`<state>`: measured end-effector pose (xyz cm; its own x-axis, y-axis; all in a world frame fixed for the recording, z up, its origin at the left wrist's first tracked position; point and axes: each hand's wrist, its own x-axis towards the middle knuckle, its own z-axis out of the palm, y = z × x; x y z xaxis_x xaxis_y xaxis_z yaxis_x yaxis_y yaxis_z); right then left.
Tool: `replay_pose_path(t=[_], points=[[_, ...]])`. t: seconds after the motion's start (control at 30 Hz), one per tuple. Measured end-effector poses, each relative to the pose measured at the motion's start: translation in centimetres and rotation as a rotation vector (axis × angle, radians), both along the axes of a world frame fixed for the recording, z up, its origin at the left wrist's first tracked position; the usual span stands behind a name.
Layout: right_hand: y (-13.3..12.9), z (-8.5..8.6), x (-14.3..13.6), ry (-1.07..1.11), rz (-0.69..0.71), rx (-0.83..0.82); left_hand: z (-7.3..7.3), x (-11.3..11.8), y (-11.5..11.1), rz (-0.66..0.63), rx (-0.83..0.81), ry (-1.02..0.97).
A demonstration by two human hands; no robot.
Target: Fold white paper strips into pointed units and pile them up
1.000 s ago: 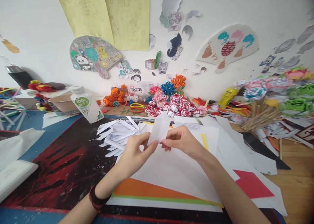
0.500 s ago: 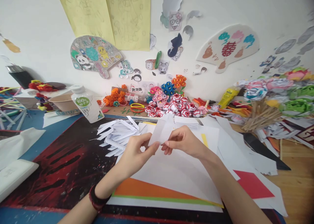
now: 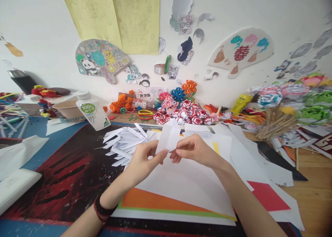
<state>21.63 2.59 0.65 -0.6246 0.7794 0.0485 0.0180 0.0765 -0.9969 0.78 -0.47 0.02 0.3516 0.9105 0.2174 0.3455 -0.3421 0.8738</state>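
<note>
Between my two hands a small piece of white paper [image 3: 168, 137] is held upright, with a crease running up it. My left hand [image 3: 146, 161] pinches its lower left corner between thumb and fingers. At the lower right edge, my right hand [image 3: 193, 150] grips it with the fingertips. Beneath both hands lies a large white sheet [image 3: 186, 185] on top of orange paper [image 3: 153, 202] and a green-edged layer. Just left of my left hand is a heap of folded white paper strips [image 3: 124, 142].
Behind the sheets are red-and-white paper flowers [image 3: 192, 112]. A white bottle [image 3: 93, 110] and a brown paper bowl [image 3: 68, 108] stand at the back left. To the right lie loose white sheets, red paper [image 3: 271, 196], a yellow bottle [image 3: 241, 103] and wooden sticks [image 3: 277, 124].
The white paper has tilted slightly more upright between my fingers. Both hands keep nearly the same place and grip.
</note>
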Motion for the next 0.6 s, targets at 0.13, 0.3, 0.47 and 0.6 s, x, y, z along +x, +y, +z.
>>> replay_pose_path(t=[0.13,0.3,0.47,0.6], points=[[0.02,-0.26,-0.24,-0.015,-0.048,0.015,0.03,0.11,-0.06,0.001,-0.006,0.008],[0.14,-0.90,-0.40,-0.015,-0.089,0.015,-0.15,0.29,-0.05,0.026,0.006,0.048],[0.13,-0.94,-0.19,-0.029,-0.092,0.014,-0.24,0.36,-0.17,0.054,0.017,0.090],[0.06,-0.82,-0.05,-0.055,-0.096,0.032,-0.34,0.35,-0.26,0.042,0.012,0.077]])
